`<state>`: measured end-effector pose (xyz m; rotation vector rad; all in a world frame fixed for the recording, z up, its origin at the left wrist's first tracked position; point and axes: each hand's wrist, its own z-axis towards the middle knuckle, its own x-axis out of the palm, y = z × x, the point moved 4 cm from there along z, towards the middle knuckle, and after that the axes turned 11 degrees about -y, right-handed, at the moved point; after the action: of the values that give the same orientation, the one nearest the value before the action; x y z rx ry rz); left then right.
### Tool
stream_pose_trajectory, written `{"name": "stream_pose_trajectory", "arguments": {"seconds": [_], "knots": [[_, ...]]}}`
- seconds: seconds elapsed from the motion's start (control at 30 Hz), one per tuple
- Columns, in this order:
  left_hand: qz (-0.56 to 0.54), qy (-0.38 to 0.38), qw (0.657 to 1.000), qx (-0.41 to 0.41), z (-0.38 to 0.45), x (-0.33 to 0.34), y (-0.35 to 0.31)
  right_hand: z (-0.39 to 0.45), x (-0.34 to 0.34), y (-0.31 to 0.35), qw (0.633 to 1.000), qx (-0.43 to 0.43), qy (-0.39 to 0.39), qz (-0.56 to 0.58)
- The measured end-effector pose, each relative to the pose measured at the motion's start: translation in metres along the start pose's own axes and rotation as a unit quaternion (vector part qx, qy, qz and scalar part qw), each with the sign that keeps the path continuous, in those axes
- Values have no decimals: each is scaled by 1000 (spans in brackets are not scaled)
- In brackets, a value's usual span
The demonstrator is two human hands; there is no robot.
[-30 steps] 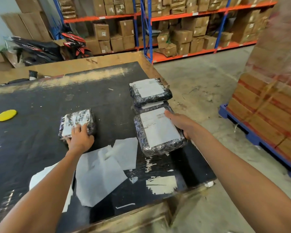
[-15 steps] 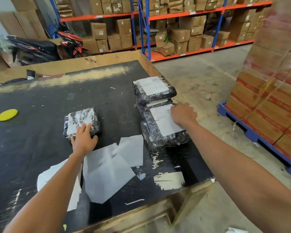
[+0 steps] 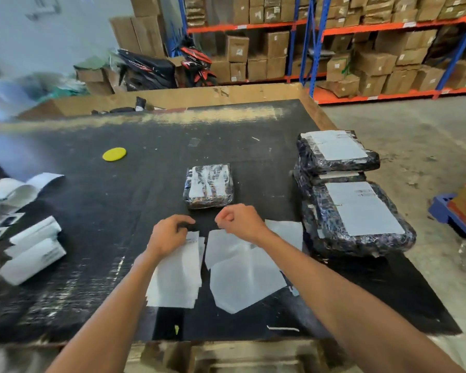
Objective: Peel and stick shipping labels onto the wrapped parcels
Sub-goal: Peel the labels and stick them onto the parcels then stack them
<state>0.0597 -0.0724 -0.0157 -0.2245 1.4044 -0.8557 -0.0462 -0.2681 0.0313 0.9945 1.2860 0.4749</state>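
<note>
The left hand (image 3: 170,235) rests on a small stack of label sheets (image 3: 176,275) at the near side of the desk (image 3: 97,211), its fingers curled at the top edge as if to pinch up a corner. Whether it really has hold of a sheet, I cannot tell. The right hand (image 3: 238,220) hovers just beside it above the loose backing papers (image 3: 242,270), fingers curled in a loose grip with nothing in it.

The small wrapped parcel (image 3: 210,185) lies just beyond both hands, near the middle of the desk, and I judge that it has no proper label yet; only pale patches show through its wrap. At the right edge sits a stack of labelled parcels (image 3: 353,208), white labels facing up.

What could go wrong: the sheets lie fanned and overlapping, so the fingers may lift two at once, or pick up spent backing paper in place of a fresh label. A peeled label could also curl and stick to itself or to the papers below. The wrap on the small parcel looks wrinkled, so a label pressed down in haste might crease or sit crooked.

Half a second ago the left hand lay on the small parcel and the right hand was on the top of the labelled stack. Both have since drawn back to the papers, and the view has swung left, bringing rolled white sheets (image 3: 30,251) at the far left of the desk into sight.
</note>
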Motion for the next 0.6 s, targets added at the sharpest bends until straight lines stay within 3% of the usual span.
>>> {"name": "stream_pose_trajectory", "arguments": {"seconds": [0.13, 0.23, 0.4, 0.6], "knots": [[110, 80, 991, -21, -19, -5, 34, 2, 50, 4, 997, 22, 72, -32], [119, 63, 991, -24, -36, 2, 38, 8, 79, -3, 991, 56, 88, -82], [174, 10, 985, 3, -47, 8, 35, 16, 91, -13, 989, 84, -3, -123], [172, -4, 985, -7, -46, 9, 35, 16, 90, -7, 979, 50, -19, -198]]}}
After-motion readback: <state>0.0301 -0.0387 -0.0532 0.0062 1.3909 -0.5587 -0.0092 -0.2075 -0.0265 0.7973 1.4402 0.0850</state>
